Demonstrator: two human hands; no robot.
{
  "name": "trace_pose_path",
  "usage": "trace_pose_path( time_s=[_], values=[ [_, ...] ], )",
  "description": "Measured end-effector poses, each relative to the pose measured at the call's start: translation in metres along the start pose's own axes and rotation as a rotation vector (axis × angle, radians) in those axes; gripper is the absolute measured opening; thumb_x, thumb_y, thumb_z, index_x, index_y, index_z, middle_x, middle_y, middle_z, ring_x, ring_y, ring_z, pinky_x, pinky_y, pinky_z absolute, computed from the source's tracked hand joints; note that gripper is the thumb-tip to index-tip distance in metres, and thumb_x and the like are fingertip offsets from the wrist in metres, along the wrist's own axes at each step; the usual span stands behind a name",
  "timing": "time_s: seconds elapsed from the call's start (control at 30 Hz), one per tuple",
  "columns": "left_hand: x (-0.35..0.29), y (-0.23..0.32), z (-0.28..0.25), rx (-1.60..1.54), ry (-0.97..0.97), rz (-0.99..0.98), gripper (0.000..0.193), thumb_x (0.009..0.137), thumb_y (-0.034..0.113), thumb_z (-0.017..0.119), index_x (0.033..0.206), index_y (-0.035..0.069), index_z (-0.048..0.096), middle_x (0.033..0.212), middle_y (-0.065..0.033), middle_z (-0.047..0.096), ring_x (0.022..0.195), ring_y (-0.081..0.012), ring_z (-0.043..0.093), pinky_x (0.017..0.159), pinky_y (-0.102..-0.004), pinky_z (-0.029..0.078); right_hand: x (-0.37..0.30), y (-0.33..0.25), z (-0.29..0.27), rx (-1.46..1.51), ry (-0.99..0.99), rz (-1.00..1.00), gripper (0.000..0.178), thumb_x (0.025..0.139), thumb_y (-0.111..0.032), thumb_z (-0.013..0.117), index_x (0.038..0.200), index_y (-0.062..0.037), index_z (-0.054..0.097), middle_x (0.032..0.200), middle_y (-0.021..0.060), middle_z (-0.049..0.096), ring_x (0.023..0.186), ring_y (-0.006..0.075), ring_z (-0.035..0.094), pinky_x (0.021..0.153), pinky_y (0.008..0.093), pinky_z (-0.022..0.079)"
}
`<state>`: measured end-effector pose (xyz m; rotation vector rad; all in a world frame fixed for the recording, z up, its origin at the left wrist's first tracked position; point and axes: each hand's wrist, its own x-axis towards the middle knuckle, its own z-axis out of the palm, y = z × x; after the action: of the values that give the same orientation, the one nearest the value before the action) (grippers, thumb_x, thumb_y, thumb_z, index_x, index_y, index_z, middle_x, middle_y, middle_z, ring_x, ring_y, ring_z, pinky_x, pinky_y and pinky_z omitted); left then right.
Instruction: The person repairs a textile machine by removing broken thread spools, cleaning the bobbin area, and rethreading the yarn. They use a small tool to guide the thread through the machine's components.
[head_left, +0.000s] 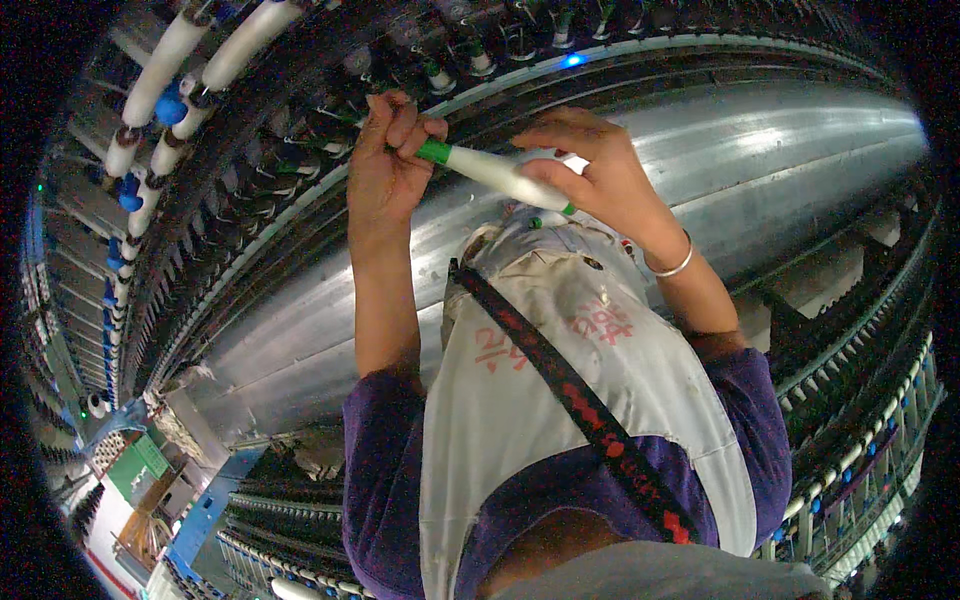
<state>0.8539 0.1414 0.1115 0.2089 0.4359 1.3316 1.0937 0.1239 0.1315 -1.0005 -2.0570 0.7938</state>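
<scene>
A white yarn bobbin (490,172) with green tube ends lies slantwise between my hands, in front of the spinning frame. My left hand (392,150) has its fingers curled at the upper green end. Around the fuller, lower end my right hand (598,170) is closed, with the thumb across the yarn and a green tip showing under it. Just below, the pouch of my white apron (560,265) bulges, and a small green end (535,223) shows at its opening.
A row of spindles with bobbins (440,78) runs along the machine rail beyond my hands, with a blue light (573,61) on it. White roving bobbins (165,70) hang at upper left. The metal floor (310,340) stretches between two machine rows.
</scene>
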Motion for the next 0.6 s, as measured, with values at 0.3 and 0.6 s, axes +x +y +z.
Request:
trace_pose_path(
  time_s=[0.3, 0.6],
  values=[
    [0.02, -0.007, 0.017, -0.121, -0.11, -0.249, 0.022, 0.094, 0.025, 0.054, 0.095, 0.002, 0.057, 0.061, 0.0024, 0.039, 0.056, -0.0102, 0.038, 0.077, -0.033, 0.04, 0.003, 0.028, -0.026, 0.17, -0.217, -0.175, 0.019, 0.077, -0.012, 0.069, 0.095, -0.0063, 0.069, 0.095, 0.009, 0.066, 0.078, 0.0245, 0.065, 0.071, 0.0326, 0.052],
    [0.029, -0.03, 0.035, 0.019, 0.027, -0.33, 0.019, 0.079, -0.003, 0.056, 0.098, -0.001, 0.055, 0.073, -0.004, 0.047, 0.067, -0.0167, 0.047, 0.08, -0.0405, 0.042, -0.011, 0.025, -0.019, 0.04, -0.193, -0.352, 0.007, 0.068, -0.004, 0.066, 0.072, -0.0045, 0.061, 0.091, 0.0059, 0.064, 0.073, 0.0227, 0.063, 0.058, 0.0308, 0.052]
  ],
)
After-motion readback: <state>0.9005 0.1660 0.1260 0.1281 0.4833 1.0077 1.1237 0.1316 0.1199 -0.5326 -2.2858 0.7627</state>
